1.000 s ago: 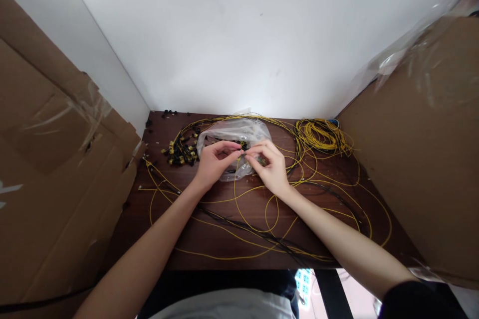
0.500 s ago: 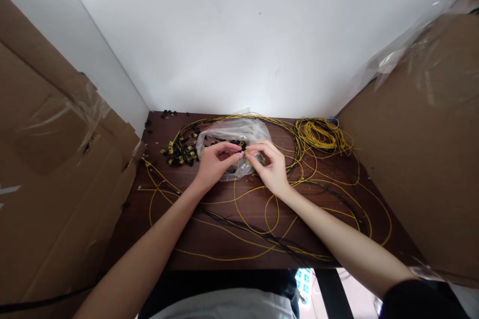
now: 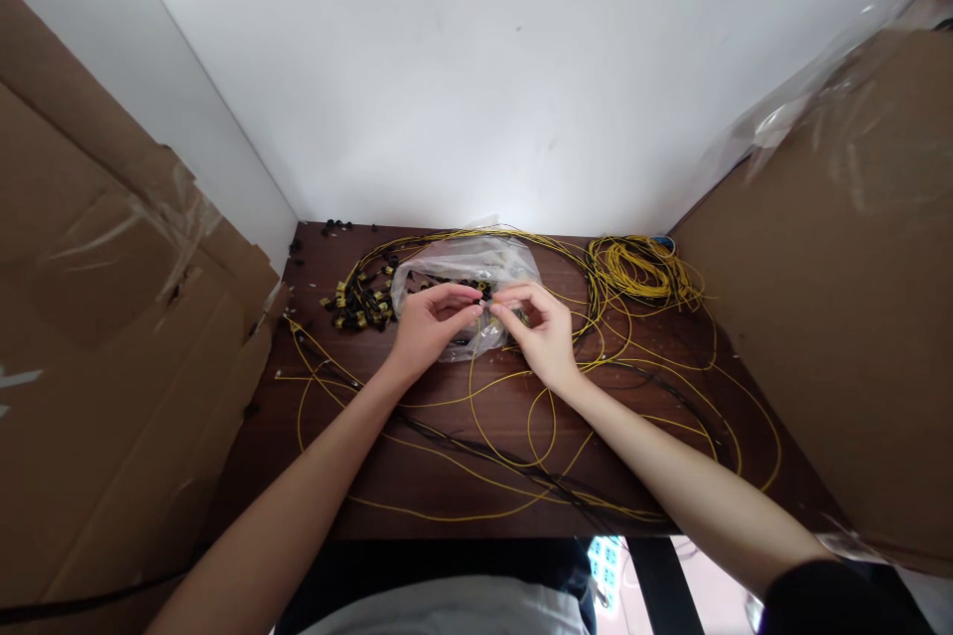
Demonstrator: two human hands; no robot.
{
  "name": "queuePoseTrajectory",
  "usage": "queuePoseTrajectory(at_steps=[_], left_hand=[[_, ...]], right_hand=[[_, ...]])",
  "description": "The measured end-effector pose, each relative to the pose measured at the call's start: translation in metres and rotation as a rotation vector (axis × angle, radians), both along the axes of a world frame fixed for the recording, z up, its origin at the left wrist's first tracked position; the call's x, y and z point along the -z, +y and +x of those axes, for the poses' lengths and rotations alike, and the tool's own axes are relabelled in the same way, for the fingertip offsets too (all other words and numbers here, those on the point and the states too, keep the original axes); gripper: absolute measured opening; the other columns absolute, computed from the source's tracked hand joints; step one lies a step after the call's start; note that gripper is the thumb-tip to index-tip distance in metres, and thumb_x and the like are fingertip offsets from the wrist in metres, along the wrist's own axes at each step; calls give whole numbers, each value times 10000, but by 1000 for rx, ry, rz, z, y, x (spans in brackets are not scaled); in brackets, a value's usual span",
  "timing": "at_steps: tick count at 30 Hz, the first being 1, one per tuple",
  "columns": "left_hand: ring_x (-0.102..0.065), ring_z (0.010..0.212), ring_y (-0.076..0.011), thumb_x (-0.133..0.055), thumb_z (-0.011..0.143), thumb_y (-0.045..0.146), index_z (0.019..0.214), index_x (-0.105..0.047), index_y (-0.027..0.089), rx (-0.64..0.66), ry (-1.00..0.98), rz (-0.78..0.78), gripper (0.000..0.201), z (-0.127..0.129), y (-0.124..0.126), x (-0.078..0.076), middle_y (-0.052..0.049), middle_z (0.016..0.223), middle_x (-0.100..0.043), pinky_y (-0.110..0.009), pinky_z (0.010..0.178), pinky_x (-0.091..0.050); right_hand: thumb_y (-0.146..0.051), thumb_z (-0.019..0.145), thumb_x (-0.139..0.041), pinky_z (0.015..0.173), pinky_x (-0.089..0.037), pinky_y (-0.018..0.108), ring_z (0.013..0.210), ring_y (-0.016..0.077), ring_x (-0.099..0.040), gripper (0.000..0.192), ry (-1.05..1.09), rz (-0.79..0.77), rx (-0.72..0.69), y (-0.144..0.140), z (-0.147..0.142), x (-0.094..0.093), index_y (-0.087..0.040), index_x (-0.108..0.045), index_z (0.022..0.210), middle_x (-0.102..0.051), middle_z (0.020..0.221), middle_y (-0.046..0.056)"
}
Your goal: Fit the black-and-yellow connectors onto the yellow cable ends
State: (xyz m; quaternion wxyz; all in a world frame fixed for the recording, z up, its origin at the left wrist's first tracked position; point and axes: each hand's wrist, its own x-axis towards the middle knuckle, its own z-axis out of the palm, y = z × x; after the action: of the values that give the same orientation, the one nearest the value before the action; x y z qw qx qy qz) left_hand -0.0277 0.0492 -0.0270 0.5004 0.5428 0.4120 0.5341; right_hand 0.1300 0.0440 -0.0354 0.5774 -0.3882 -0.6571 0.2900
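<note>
Little has shifted since the earlier frames: both hands stay over the clear plastic bag (image 3: pixel 466 263), the right hand (image 3: pixel 542 332) edged slightly inward so its fingertips now nearly meet those of the left hand (image 3: pixel 428 322). Each hand's grip is pinched together on a small black connector (image 3: pixel 485 291) at the end of a yellow cable (image 3: pixel 476 407), held just above the bag's near edge. To the left of the bag lies a heap of black-and-yellow connectors (image 3: pixel 361 303); to the right, a coiled bundle of yellow cable (image 3: pixel 640 268) sits near the back corner. Loose yellow and black strands loop across the dark wooden surface (image 3: pixel 372 471), passing under both forearms. Cardboard sheets (image 3: pixel 111 317) crowd the left edge, and a large cardboard box (image 3: pixel 841 298) hems in the right. A white wall closes the back; open room remains along the near edge.
</note>
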Motion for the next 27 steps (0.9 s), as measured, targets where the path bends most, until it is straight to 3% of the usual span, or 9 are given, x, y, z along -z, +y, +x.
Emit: queuePoseTrajectory(at_steps=[9, 27], left_hand=[[-661, 758, -155, -740, 625, 208, 844, -709, 124, -8, 16, -3, 236, 0, -1, 1, -68, 844, -712, -301, 761, -563], [-665, 693, -147, -759, 611, 218, 814, -685, 115, -16, -53, -40, 239, 4, -6, -3, -49, 778, -707, -295, 726, -572]], right_hand=[[-229, 747, -683, 817, -495, 342, 851, 175, -646, 46, 179, -88, -35, -2, -4, 1, -191, -663, 731, -701, 883, 50], [-268, 708, -719, 757, -531, 336, 837, 179, -647, 71, 298, -161, -86, -3, -6, -4, -208, -704, 742, -690, 880, 48]])
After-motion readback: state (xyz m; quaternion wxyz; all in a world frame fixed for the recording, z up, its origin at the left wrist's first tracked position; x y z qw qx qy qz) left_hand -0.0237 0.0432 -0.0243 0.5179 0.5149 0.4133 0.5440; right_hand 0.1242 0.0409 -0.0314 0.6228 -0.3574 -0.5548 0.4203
